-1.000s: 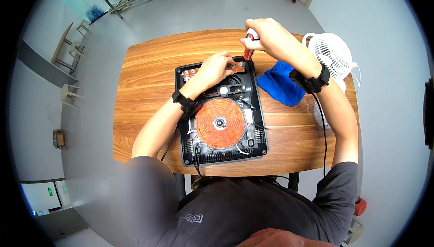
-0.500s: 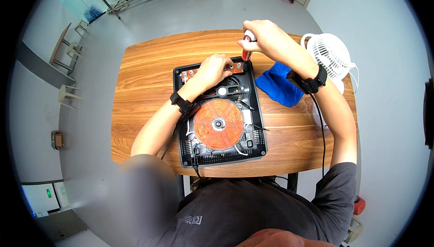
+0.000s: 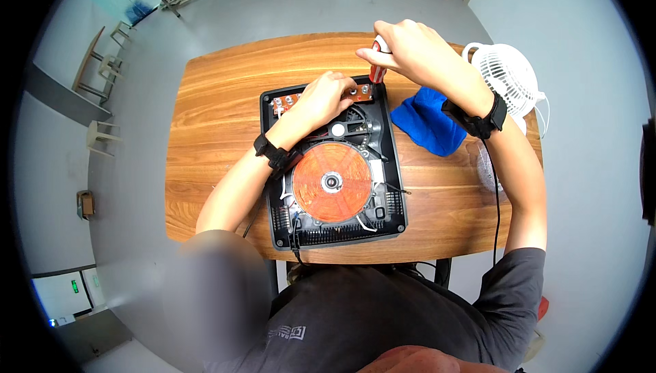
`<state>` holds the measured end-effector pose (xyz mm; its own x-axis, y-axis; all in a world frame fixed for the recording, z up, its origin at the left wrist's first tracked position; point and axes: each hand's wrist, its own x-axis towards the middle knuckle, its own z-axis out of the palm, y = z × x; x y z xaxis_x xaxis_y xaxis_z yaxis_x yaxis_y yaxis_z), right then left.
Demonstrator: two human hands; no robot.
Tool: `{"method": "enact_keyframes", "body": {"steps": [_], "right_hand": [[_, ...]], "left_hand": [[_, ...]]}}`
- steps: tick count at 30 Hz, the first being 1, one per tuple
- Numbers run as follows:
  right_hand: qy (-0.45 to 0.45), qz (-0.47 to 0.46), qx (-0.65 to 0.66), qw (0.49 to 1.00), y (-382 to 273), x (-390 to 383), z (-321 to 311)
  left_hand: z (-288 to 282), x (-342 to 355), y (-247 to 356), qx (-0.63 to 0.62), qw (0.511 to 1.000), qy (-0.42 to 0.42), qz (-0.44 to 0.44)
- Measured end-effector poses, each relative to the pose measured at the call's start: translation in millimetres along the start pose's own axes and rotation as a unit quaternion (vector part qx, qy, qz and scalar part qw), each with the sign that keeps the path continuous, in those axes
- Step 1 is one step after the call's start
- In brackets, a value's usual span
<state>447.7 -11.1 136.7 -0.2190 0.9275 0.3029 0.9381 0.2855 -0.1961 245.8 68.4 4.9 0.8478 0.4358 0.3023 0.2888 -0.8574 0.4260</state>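
An opened induction cooker in a black casing (image 3: pixel 399 195) lies on the wooden table before me, its round copper coil (image 3: pixel 318 192) facing up. A narrow orange-brown circuit board (image 3: pixel 365 93) with several round buttons runs along its far end. My left hand (image 3: pixel 326 98) rests over this board, fingers bent down and gripping it, the fingertips partly hidden. Fisted around the white top of a red screwdriver (image 3: pixel 377 72) is my right hand (image 3: pixel 404 46). The screwdriver stands nearly upright at the casing's far right corner; its tip is too small to make out.
To the right of the cooker lies a crumpled blue cloth (image 3: pixel 429 121). A white fan (image 3: pixel 507 76) stands at the table's right edge, with a clear plastic-looking item (image 3: pixel 486 168) near it. A black cord (image 3: pixel 296 253) leaves the cooker's near side.
My right hand has lifted slightly, and the screwdriver has risen with it. My left hand stays on the board. The whole view has shifted a little.
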Motion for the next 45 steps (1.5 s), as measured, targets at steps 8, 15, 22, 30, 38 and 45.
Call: {"method": "enact_keyframes", "body": {"steps": [8, 15, 22, 30, 38, 45], "right_hand": [[-0.004, -0.028, 0.015, 0.999, 1, 2, 2], [-0.022, -0.062, 0.043, 0.997, 3, -2, -6], [-0.022, -0.049, 0.058, 0.997, 8, 0, -8], [-0.010, -0.038, 0.055, 0.998, 6, 0, -15], [-0.014, -0.027, 0.066, 0.997, 10, -4, -15], [0.003, -0.038, 0.059, 0.998, 15, -6, -10]], "left_hand": [[1, 1, -4, -0.002, 1.000, 0.002, 0.001], [-3, 3, -4, -0.021, 0.999, -0.020, -0.020], [3, 3, -14, -0.030, 1.000, 0.003, 0.006], [-1, 4, -8, -0.024, 0.999, -0.024, -0.009], [-1, 5, -8, -0.028, 0.999, -0.028, -0.021], [-4, 7, -8, -0.045, 0.997, -0.050, -0.049]]}}
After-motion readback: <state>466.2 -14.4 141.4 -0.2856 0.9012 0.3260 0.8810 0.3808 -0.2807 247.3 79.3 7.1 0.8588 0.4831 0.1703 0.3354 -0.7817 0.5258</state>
